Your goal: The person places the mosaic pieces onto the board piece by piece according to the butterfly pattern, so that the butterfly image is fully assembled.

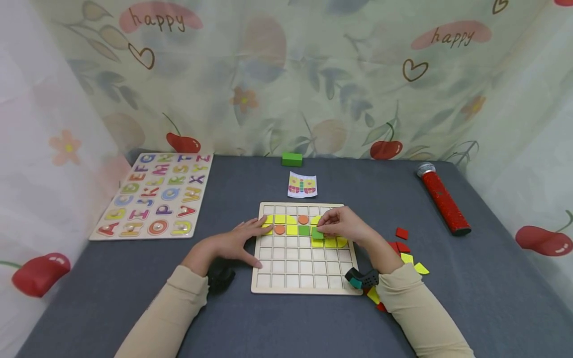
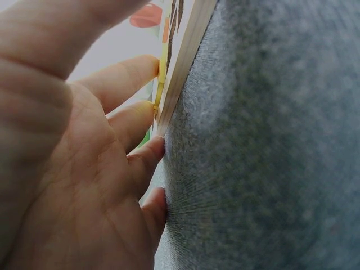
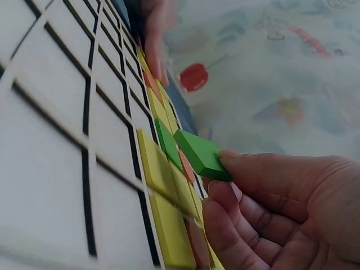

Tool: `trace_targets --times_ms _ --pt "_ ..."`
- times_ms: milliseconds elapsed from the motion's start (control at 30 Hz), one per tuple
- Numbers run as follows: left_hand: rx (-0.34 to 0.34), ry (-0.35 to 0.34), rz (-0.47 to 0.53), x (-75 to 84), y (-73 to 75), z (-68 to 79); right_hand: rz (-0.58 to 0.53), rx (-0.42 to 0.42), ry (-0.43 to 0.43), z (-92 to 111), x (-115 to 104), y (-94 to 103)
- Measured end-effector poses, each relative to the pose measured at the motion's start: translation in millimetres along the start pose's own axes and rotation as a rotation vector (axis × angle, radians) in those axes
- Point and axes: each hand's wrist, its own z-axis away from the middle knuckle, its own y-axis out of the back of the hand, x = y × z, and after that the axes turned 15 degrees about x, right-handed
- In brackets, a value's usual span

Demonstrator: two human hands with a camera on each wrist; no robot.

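Observation:
My right hand [image 1: 342, 223] pinches a green square tile [image 3: 199, 154] between thumb and fingers, tilted just above the upper right of a wooden grid board [image 1: 293, 268]. Another green tile [image 1: 304, 230] lies in a cell right beside it. Yellow tiles [image 1: 279, 219] and orange round pieces [image 1: 303, 219] fill parts of the upper rows. At the board's left side, my left hand [image 1: 233, 243] is spread with fingers extended. In the left wrist view, two of its fingertips [image 2: 147, 67] touch the yellow tiles along the board's edge.
Behind the board lies a butterfly pattern card [image 1: 302, 185], with a green block [image 1: 292, 159] farther back. A letter puzzle board [image 1: 145, 236] is at the left. Loose red tiles [image 1: 402, 233] and yellow tiles [image 1: 407, 258] lie near the right forearm; a red microphone [image 1: 447, 204] is far right.

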Motion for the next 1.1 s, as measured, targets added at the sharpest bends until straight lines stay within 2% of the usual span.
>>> trace_targets --times_ms 267,567,800,1100 --pt "-0.005 -0.001 0.007 1.1 -0.1 0.0 0.028 -0.042 0.046 -2 -8 -22.7" --pt "-0.003 0.012 0.0 1.1 -0.2 0.0 0.137 -0.005 0.083 0 -7 -30.0" --pt "-0.002 0.019 -0.013 -0.8 -0.9 -0.8 0.209 0.015 0.145 2 -8 -31.9" --pt "-0.004 0.001 -0.013 0.2 0.1 0.3 0.168 -0.003 0.09 7 -4 -18.4"
